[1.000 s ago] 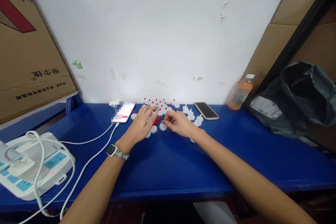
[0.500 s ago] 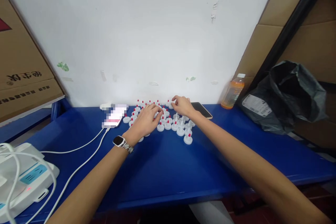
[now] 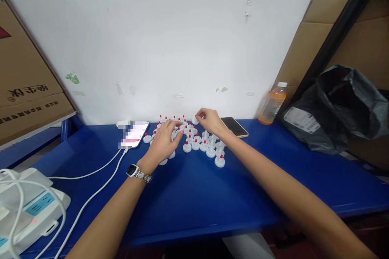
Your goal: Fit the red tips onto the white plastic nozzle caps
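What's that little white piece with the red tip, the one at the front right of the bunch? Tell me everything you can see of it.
The white piece has a wide, round, pale base and a small red tip on top. It looks like plastic. It stands upright on the blue table, near the right forearm, and nothing grips it. Whether it touches the pieces just behind is hard to tell.

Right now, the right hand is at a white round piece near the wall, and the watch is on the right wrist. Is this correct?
Not fully: the head view shows the watch on the left wrist. The right hand is at a white round piece near the wall, as you say.
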Demonstrator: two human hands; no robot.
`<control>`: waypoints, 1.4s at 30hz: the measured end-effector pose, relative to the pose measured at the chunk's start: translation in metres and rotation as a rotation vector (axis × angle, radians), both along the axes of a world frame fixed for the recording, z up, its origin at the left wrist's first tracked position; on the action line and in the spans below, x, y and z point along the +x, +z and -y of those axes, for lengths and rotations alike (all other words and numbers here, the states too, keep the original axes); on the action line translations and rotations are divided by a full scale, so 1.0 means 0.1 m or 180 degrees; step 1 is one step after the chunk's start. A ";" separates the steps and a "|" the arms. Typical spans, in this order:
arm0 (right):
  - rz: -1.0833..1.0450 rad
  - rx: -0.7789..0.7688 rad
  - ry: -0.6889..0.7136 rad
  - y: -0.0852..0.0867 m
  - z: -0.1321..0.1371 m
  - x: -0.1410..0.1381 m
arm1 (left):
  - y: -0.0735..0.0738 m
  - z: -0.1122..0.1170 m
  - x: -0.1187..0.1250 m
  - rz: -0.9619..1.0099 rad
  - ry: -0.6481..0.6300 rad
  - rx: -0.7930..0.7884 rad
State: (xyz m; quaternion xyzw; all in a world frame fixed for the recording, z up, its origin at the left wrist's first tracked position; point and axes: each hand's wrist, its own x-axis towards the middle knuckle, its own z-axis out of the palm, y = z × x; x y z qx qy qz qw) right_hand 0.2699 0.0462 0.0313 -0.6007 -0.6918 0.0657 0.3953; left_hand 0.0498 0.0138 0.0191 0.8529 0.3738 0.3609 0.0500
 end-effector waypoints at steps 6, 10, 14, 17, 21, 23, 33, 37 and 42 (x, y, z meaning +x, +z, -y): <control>-0.1090 0.0049 0.1207 0.16 0.52 -0.49 | 0.02 0.08 -0.19 -0.0163 -0.0009 0.0011; -0.0352 -0.0018 0.1034 0.06 0.40 -0.55 | -0.10 0.08 -0.38 -0.0159 0.0052 -0.0096; 0.1522 -0.0305 0.0885 0.00 0.18 -0.56 | -0.20 0.04 -0.47 -0.0184 0.0030 -0.0155; 0.2348 -0.0484 0.0938 0.03 0.10 -0.65 | -0.23 0.02 -0.47 -0.0249 0.0019 -0.0189; 0.2728 -0.0623 0.1034 0.08 0.05 -0.79 | -0.21 0.06 -0.46 -0.0337 0.0147 -0.0184; 0.2765 -0.0615 0.1056 0.08 0.03 -0.83 | -0.19 0.09 -0.45 -0.0355 0.0236 -0.0176; -0.0416 -0.0350 0.1115 0.04 0.24 -0.59 | -0.12 0.17 -0.40 -0.0391 0.0166 -0.0034; -0.2026 -0.0397 0.1143 -0.10 0.50 -0.59 | -0.07 0.28 -0.31 -0.0592 0.0098 0.0120; -0.2445 -0.0083 0.1189 -0.17 0.70 -0.65 | -0.03 0.36 -0.25 -0.0722 -0.0016 0.0216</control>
